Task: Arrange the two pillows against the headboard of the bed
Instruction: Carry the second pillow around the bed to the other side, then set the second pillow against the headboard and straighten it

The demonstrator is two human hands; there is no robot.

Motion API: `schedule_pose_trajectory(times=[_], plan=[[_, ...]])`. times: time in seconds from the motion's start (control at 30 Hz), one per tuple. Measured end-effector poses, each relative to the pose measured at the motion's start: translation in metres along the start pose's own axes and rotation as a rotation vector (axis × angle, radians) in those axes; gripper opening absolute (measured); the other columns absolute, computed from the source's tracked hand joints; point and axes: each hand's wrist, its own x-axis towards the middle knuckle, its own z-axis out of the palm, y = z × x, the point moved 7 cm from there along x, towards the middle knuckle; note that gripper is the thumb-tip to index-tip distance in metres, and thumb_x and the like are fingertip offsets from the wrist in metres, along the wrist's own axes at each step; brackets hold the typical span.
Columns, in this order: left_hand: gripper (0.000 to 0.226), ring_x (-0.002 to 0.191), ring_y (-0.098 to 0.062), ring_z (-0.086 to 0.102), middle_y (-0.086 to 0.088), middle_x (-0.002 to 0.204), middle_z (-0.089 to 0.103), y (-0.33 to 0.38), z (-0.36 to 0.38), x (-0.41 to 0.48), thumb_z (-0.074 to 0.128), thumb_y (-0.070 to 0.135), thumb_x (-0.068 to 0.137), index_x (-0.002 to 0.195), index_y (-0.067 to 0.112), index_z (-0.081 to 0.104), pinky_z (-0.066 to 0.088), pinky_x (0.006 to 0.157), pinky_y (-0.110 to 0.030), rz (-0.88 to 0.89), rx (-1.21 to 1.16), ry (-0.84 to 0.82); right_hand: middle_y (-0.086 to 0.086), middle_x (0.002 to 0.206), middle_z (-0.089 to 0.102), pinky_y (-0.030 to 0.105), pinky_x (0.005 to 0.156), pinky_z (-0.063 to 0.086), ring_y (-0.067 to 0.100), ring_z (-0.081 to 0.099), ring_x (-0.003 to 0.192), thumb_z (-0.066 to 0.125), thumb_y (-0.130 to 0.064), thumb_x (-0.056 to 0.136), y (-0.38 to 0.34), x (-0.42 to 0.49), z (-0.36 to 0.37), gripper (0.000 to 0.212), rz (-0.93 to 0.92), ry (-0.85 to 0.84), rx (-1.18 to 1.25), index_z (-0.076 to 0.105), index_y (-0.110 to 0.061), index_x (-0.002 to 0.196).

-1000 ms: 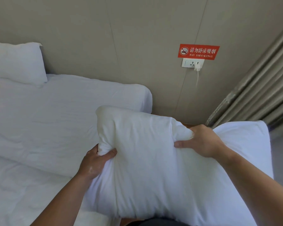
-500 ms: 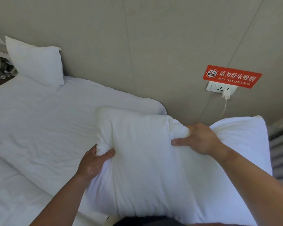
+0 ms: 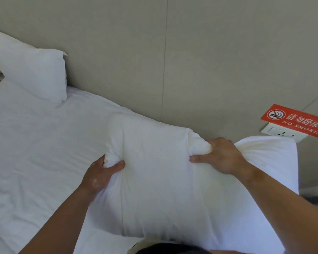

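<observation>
Both hands held one white pillow [image 3: 163,180] above the near right part of the bed [image 3: 35,153]. The left hand [image 3: 101,175] had its fingers closed tightly on a bunch of the cover, and the right hand [image 3: 220,156] pinched the upper edge the same way. The second pillow [image 3: 31,70] leaned on the beige headboard [image 3: 117,52] at far left.
</observation>
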Motion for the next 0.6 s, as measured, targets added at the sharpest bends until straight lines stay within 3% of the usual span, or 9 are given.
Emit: schedule_pose_trajectory(times=[0.13,0.23,0.33,0.43,0.5,0.6], plan=[[0.024,0.095,-0.017,0.077,0.012,0.094,0.083,0.009,-0.030,0.060,0.089,0.042,0.072,0.092,0.031,0.082,0.056,0.097,-0.044,-0.017,-0.010,-0.025,0.006,0.086,0.081,0.043,0.080,0.063,0.021,0.074,0.084,0.088,-0.073,0.050,-0.033,0.056,0.017,0.071,0.009,-0.032,0.022,0.081,-0.012,0.085],[0.044,0.094,-0.023,0.077,0.009,0.092,0.083,0.009,-0.057,0.104,0.089,0.062,0.057,0.088,0.032,0.081,0.056,0.096,-0.050,-0.051,0.019,-0.051,0.008,0.090,0.079,0.040,0.074,0.057,0.023,0.073,0.086,0.093,-0.068,0.053,-0.055,0.097,0.033,0.068,0.033,-0.065,0.050,0.078,-0.009,0.083],[0.060,0.106,-0.031,0.076,-0.001,0.105,0.083,0.002,-0.080,0.148,0.091,0.061,0.057,0.099,0.020,0.080,0.051,0.106,-0.058,-0.092,0.028,-0.067,0.000,0.094,0.081,0.045,0.088,0.062,0.020,0.074,0.091,0.088,-0.076,0.042,-0.075,0.140,0.055,0.076,0.043,-0.099,0.070,0.082,-0.018,0.091],[0.061,0.097,-0.030,0.074,-0.003,0.097,0.080,-0.008,-0.095,0.198,0.096,0.060,0.050,0.081,0.012,0.075,0.046,0.110,-0.063,-0.119,0.049,-0.089,-0.003,0.096,0.081,0.045,0.092,0.061,0.021,0.075,0.094,0.089,-0.076,0.041,-0.085,0.186,0.083,0.079,0.049,-0.133,0.093,0.082,-0.020,0.096],[0.075,0.098,-0.030,0.075,-0.004,0.102,0.080,-0.018,-0.103,0.231,0.097,0.061,0.046,0.090,0.005,0.075,0.047,0.110,-0.062,-0.140,0.055,-0.093,0.001,0.099,0.080,0.043,0.090,0.062,0.023,0.075,0.095,0.094,-0.068,0.050,-0.087,0.219,0.100,0.073,0.071,-0.155,0.102,0.081,-0.015,0.099],[0.081,0.111,-0.035,0.074,-0.009,0.112,0.081,-0.028,-0.105,0.274,0.095,0.065,0.048,0.106,0.010,0.078,0.049,0.109,-0.059,-0.177,0.142,-0.102,0.005,0.103,0.079,0.043,0.091,0.061,0.026,0.074,0.097,0.096,-0.063,0.056,-0.088,0.264,0.126,0.073,0.101,-0.176,0.102,0.079,-0.010,0.102]])
